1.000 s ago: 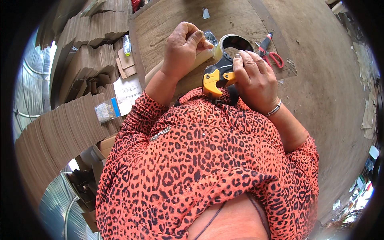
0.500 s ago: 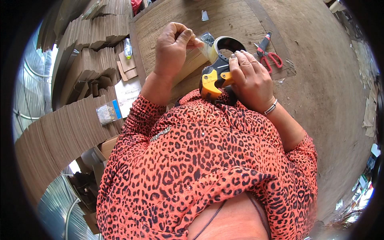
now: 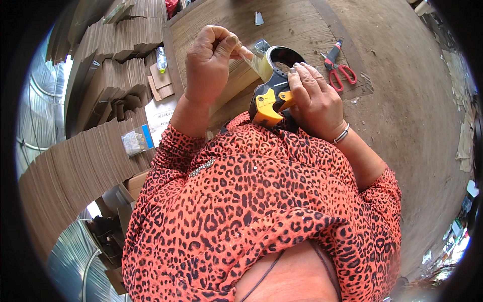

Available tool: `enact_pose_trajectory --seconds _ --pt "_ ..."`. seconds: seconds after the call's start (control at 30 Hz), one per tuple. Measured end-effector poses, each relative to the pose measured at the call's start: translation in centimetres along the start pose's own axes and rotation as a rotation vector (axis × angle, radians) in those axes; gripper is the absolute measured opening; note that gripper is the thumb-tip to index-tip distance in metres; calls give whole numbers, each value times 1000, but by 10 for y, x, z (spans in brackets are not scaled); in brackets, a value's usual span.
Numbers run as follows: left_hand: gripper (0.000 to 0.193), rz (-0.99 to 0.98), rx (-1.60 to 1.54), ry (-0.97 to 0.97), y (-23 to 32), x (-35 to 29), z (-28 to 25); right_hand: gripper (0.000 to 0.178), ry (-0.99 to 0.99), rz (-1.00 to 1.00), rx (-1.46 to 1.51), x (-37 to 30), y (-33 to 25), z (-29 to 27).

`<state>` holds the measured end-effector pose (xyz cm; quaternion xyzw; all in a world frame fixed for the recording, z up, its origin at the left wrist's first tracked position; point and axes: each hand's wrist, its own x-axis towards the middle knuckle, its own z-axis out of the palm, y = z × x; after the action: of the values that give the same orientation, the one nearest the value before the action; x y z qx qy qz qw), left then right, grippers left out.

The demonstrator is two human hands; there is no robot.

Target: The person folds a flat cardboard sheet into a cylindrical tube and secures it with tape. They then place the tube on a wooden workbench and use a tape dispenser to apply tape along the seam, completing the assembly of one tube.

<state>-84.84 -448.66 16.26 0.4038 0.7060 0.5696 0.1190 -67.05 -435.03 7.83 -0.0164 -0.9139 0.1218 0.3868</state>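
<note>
My right hand (image 3: 316,103) is closed round a black and yellow tape dispenser (image 3: 267,104), held in front of my chest. A roll of clear tape (image 3: 282,59) is mounted on it. Between the thumb and fingers of my left hand (image 3: 210,63) the tape's loose end is pinched. A short strip of clear tape (image 3: 255,61) stretches from there to the roll. The palm of my right hand and the dispenser's handle are mostly hidden.
Red-handled scissors (image 3: 341,73) lie on the wooden tabletop (image 3: 221,27), near its right edge. Stacks of flat cardboard (image 3: 75,173) fill the left side. Among them are a marker-like bottle (image 3: 161,60), a paper sheet (image 3: 162,117) and a clear bag (image 3: 135,142). Bare floor (image 3: 412,131) spreads to the right.
My left hand has moved a little left, away from the roll, and the tape between them looks slightly longer. The dispenser has tilted slightly; my right hand has hardly moved.
</note>
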Motion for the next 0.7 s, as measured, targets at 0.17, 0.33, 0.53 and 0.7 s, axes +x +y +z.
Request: enact_pose_trajectory --seconds 0.17,0.33,0.53,0.7 --pt "10 -120 -56 128 -4 4 -11 41 41 29 91 0 3 -2" --pt "11 -143 -95 139 -10 13 -19 47 65 -49 198 2 1 -3" --pt "10 -117 -116 86 -11 21 -11 48 91 -36 255 2 -5 8" --pt "9 -79 -84 89 -5 26 -6 44 179 -45 166 2 -3 22"
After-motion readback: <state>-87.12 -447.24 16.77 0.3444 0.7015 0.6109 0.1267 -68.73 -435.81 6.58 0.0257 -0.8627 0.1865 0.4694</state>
